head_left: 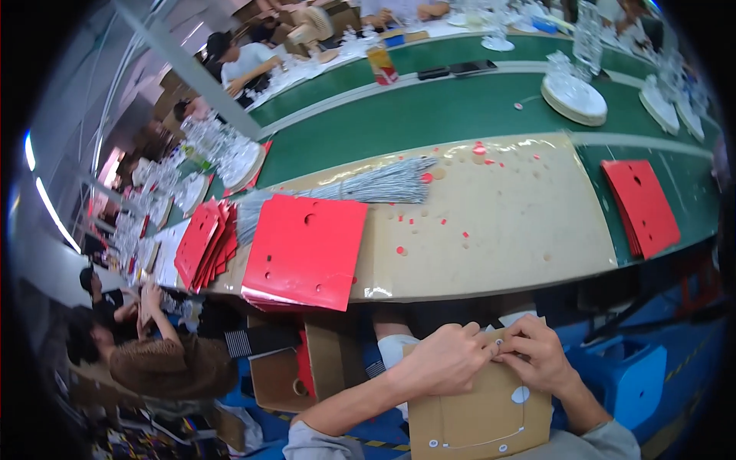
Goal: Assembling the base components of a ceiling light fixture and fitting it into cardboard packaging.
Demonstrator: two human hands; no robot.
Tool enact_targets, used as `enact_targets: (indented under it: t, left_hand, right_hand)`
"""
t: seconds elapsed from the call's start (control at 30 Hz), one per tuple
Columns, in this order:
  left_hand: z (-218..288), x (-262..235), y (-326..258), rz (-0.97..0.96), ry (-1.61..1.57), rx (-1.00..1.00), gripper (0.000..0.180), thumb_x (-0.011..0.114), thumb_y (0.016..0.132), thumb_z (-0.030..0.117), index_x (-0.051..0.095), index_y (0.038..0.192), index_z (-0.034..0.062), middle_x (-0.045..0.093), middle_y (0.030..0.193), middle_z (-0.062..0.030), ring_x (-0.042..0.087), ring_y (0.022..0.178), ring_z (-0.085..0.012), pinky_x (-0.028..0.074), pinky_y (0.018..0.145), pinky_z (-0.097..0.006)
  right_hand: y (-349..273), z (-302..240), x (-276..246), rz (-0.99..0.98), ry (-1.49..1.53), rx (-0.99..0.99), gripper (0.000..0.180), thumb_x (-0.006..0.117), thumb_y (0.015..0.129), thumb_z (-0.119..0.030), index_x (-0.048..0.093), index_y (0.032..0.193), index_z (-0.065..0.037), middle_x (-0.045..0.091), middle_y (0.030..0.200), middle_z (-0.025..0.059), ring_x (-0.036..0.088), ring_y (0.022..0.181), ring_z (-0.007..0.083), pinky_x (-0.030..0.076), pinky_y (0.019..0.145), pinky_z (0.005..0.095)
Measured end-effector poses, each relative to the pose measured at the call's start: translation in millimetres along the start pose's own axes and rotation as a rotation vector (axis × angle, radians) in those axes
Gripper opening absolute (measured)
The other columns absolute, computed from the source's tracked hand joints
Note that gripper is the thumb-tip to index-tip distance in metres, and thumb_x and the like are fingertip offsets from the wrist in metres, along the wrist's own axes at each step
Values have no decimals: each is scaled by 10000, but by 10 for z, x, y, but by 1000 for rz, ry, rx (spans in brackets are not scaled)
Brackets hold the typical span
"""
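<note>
1. The brown cardboard sheet (479,414) rests on my lap, below the desk edge, with small white rings and a white round spot on it
2. My left hand (448,359) is closed, pinching at the sheet's top edge
3. My right hand (540,353) is curled shut just beside it, fingers on a small white ring (499,343)
4. Up on the desk (491,222) lie a red card stack (305,251) and a bundle of silver wires (376,185)

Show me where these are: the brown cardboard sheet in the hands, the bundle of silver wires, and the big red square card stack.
brown cardboard sheet (475,418), head view, bare middle of its face.
bundle of silver wires (376,186), head view, middle of the bundle.
big red square card stack (303,253), head view, centre of the top card.
</note>
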State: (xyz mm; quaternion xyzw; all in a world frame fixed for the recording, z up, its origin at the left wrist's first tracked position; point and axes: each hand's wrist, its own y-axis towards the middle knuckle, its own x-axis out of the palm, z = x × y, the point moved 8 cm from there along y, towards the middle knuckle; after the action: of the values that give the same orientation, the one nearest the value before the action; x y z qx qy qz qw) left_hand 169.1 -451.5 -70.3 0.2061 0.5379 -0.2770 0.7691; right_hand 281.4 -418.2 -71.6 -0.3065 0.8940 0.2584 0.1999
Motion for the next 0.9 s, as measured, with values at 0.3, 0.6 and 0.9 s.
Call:
enact_targets:
  t: [0.3,0.6,0.9]
  left_hand:
    - [248,-12,-11,67,306,142,185,599,817,195,639,856,18,597,784,-62,571,793,-193,425,659,-293]
    - [467,170,-3,179,472,10,210,584,822,191,601,754,-7,568,653,-68,521,651,-175,388,547,-282]
    - [603,186,-98,382,452,-149,233,593,810,174,643,830,-53,556,647,-64,506,631,-155,364,517,-270]
  right_hand:
    - [24,116,14,-106,29,85,151,804,686,8,730,807,-41,690,839,58,645,801,229,436,728,353]
    - [181,204,-4,-278,41,48,132,779,661,-29,705,766,-62,650,771,58,633,755,242,440,669,357]
    - [465,-33,103,-605,45,-320,128,775,724,-30,689,817,-46,589,1353,153,639,1108,296,528,919,392]
